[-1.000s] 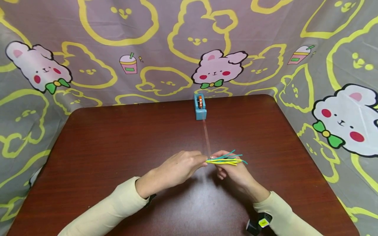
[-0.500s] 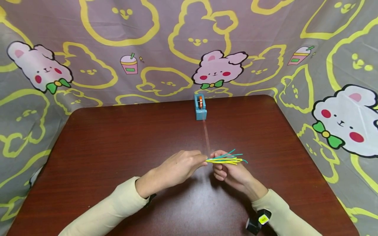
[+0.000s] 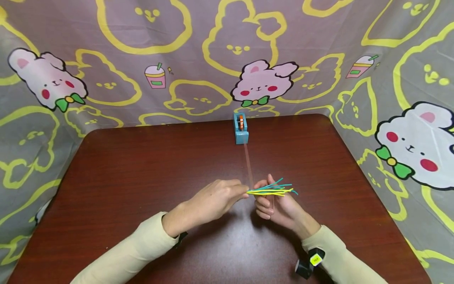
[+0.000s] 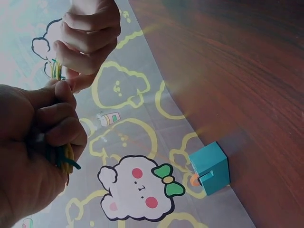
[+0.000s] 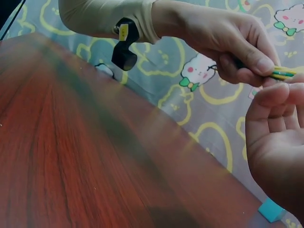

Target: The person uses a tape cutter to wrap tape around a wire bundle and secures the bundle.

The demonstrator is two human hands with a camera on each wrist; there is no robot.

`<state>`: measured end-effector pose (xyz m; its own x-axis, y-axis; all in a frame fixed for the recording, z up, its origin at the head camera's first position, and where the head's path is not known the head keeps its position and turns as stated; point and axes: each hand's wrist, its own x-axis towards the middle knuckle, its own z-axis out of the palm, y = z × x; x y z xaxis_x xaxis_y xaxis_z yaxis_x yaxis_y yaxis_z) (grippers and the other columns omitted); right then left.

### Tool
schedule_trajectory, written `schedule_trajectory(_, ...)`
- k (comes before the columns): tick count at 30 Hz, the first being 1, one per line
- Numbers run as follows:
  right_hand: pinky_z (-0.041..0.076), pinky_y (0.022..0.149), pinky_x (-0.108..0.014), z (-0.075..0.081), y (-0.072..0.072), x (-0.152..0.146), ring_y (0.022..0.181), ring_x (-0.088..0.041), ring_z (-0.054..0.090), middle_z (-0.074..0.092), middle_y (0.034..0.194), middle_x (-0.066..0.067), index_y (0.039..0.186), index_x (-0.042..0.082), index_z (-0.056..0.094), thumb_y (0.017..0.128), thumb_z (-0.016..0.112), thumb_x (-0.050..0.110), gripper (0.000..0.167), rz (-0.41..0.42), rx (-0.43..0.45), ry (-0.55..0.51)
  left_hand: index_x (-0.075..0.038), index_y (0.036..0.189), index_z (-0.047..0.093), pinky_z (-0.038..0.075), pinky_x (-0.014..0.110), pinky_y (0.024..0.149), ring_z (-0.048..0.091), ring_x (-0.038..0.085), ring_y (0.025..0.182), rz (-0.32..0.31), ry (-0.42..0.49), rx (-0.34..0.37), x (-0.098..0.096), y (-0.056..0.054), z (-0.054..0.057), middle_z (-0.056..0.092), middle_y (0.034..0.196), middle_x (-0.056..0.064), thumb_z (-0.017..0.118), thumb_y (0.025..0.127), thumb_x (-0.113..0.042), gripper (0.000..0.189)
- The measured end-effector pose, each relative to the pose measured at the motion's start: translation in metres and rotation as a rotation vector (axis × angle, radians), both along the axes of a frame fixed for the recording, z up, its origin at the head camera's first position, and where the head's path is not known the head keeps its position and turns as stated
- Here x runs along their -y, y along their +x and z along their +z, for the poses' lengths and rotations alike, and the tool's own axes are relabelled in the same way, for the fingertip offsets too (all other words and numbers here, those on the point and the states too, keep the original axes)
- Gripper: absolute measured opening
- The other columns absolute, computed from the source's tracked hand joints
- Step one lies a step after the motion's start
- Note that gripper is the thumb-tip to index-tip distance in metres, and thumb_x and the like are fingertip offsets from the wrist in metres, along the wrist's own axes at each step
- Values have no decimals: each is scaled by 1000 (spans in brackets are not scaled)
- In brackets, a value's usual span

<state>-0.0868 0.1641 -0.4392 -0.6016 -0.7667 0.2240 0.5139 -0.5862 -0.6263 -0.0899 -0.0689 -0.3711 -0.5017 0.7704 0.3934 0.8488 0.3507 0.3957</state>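
Note:
My left hand pinches a bundle of thin yellow and green wires in the head view. Their loose ends fan out to the right. The other ends poke from the left palm in the left wrist view, as a green wire end. My right hand is close behind and below the bundle, thumb raised, fingers loosely bent. In the right wrist view, the right fingertips lie right by the wires; contact is unclear. A clear tape strip runs from a blue tape dispenser to the bundle.
The dark reddish-brown table has rounded back corners. A patterned cloth hangs around its back and sides. The dispenser stands near the back edge. A black wrist camera is strapped to the right forearm.
My right hand's fingers have spread and its thumb has lifted away from the bundle. The left hand and the wires have barely moved; the tape strip still reaches the bundle.

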Motion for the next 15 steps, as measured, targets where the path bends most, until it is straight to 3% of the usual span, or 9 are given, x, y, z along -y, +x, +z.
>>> schedule_trajectory(4, 29, 56, -25, -2, -9, -4, 55, -15, 25, 43, 70, 3, 120, 15, 64, 110, 18, 47, 56, 38, 3, 37, -9, 93, 66, 36, 15, 54, 42, 3, 60, -4, 3, -17, 1, -1, -2, 49, 75, -6, 63, 100, -11, 8)
schedule_trajectory(9, 36, 59, -23, -2, -24, -9, 58, -12, 36, 60, 77, 6, 104, 13, 67, 109, 40, 39, 38, 19, 4, 258, -7, 99, 68, 39, 15, 56, 44, 2, 61, -12, -9, -48, 2, -1, -5, 53, 77, -5, 64, 100, -12, 6)
schedule_trajectory(15, 42, 58, -24, 7, -38, -6, 60, -10, 48, 67, 83, 3, 96, 12, 73, 101, 62, 35, 26, 59, -101, 423, -6, 102, 70, 41, 15, 57, 46, 2, 62, -18, -17, -46, 4, -1, -6, 56, 78, -4, 64, 100, -12, 8)
